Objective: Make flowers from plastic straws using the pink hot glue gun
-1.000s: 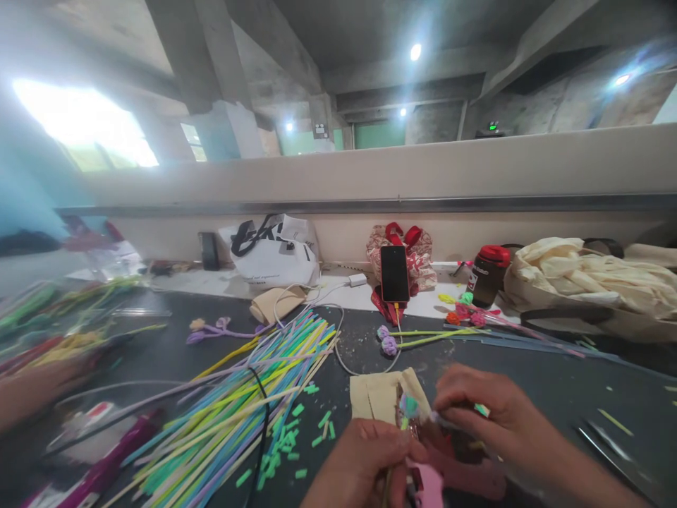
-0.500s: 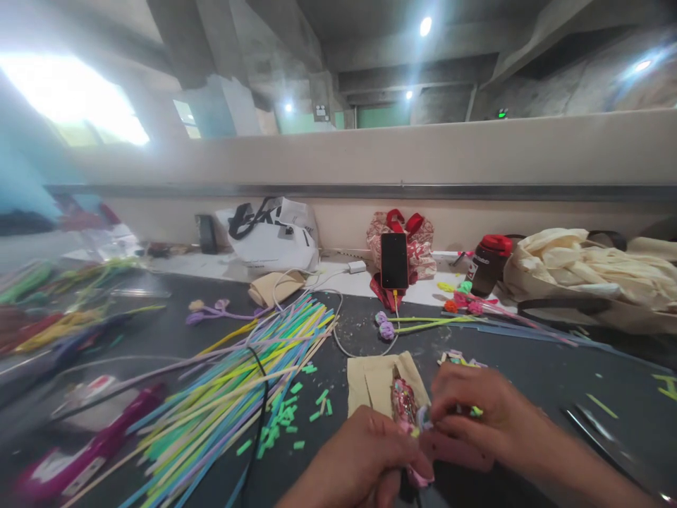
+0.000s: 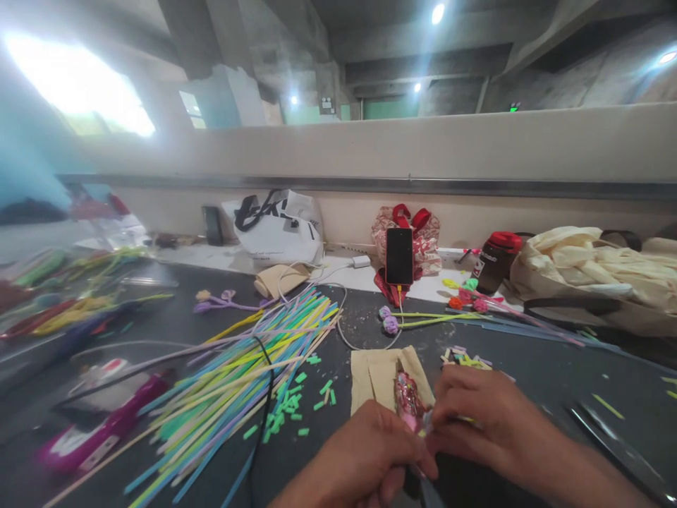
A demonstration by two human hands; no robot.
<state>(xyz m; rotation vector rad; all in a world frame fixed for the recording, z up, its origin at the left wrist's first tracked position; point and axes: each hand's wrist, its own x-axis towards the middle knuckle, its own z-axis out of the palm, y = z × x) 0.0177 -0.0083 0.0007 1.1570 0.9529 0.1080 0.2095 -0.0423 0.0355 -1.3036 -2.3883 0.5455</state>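
At the lower left of the frame lay a magenta tool [image 3: 100, 437], then a bundle of coloured strips [image 3: 259, 384], apparently kept within easy reach, and green snippets [image 3: 288, 404]. At lower centre the left hand [image 3: 370, 448] pinched its fingertips narrowly on a small pastel piece [image 3: 424, 423], probably to steady it. Tan paper [image 3: 364, 370] lay under a glittery pink tool [image 3: 407, 398], perhaps shielding the tabletop. The right hand [image 3: 476, 413], right of centre, gripped the piece's other side, seemingly for fine control.
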